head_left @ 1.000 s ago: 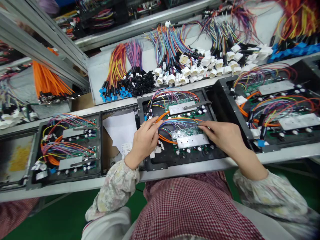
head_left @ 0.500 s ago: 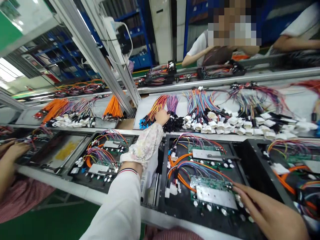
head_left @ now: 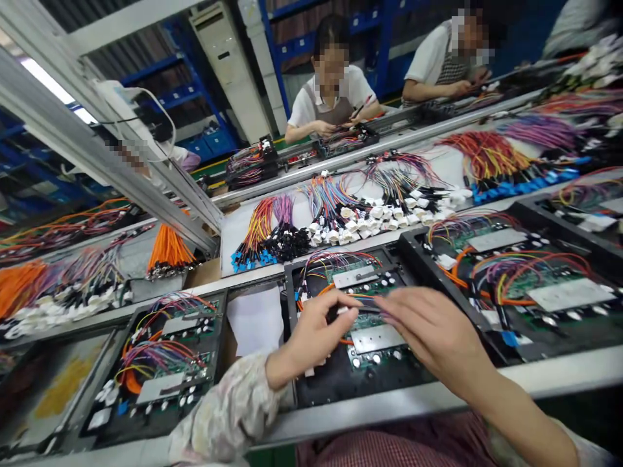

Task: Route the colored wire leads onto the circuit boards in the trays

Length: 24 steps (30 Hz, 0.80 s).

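Observation:
My left hand (head_left: 316,331) is closed in a pinch on a thin wire (head_left: 368,305), with a dark end near its fingertips. Facing it, my right hand (head_left: 433,331) has its fingers pressed together on the wire's other end. Both hands are above a black tray (head_left: 331,389) that holds two green circuit boards with metal plates. The nearer metal plate (head_left: 377,339) lies just under my fingers, and the farther metal plate (head_left: 353,277) is beyond them. Orange wires and thin coloured wires run along the boards. My fingers partly hide the nearer board.
Behind the tray lie red-yellow wires with blue connectors (head_left: 256,256), purple wires with black ends (head_left: 287,240) and white connectors (head_left: 341,230). Similar trays stand left (head_left: 219,337) and right (head_left: 540,347). A metal post (head_left: 160,188) rises at left. Two co-workers sit across the line.
My left hand has come back from the wire bundles to the tray with a wire. My right hand has moved from the board's right end to meet it. The view has shifted right.

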Motion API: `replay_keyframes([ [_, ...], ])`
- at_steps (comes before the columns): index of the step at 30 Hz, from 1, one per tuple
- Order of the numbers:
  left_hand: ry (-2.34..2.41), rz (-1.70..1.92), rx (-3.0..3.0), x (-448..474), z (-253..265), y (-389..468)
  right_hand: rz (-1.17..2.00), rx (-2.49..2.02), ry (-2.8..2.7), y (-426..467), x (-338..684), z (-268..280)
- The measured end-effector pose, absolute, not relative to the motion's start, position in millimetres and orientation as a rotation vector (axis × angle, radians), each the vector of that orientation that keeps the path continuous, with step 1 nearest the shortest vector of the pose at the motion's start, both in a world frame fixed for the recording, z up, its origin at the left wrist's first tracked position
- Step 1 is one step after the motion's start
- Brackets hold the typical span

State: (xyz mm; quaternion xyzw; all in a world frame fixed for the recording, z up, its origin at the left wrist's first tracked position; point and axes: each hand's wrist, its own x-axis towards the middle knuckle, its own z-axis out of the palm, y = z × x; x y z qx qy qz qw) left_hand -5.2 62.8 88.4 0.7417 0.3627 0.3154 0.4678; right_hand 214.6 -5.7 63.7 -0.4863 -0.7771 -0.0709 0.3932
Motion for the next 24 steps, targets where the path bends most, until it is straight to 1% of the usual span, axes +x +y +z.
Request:
replay_keyframes([
  [3, 0.825, 0.86, 1.532, -9, 74, 23, 0.007, -1.207, -2.067, -21, 207, 59],
  [7, 0.837, 0.985, 1.531, -10, 56, 7, 0.303, -1.235, -2.11, -43, 193, 44],
  [11, 0.881, 1.07, 1.418, -13, 50, 9, 0.749, -1.279, -1.846, -52, 183, 43],
  [12, 0.832, 1.024, 1.409, -14, 50, 11, 0.861, -1.3, -1.772, -52, 182, 44],
  [14, 0.685, 0.796, 1.458, -15, 50, 16, 1.072, -1.304, -1.703, -51, 181, 46],
  [16, 0.634, 0.605, 1.508, -15, 48, 21, 1.223, -1.288, -1.698, -46, 179, 45],
  [18, 0.742, 0.618, 1.437, -14, 42, 26, 1.244, -1.341, -1.667, -41, 179, 41],
  [20, 0.839, 0.693, 1.25, -15, 34, 31, 1.181, -1.441, -1.628, -36, 181, 35],
  [24, 0.841, 0.68, 1.046, -20, 24, 41, 1.044, -1.518, -1.715, -31, 191, 24],
])
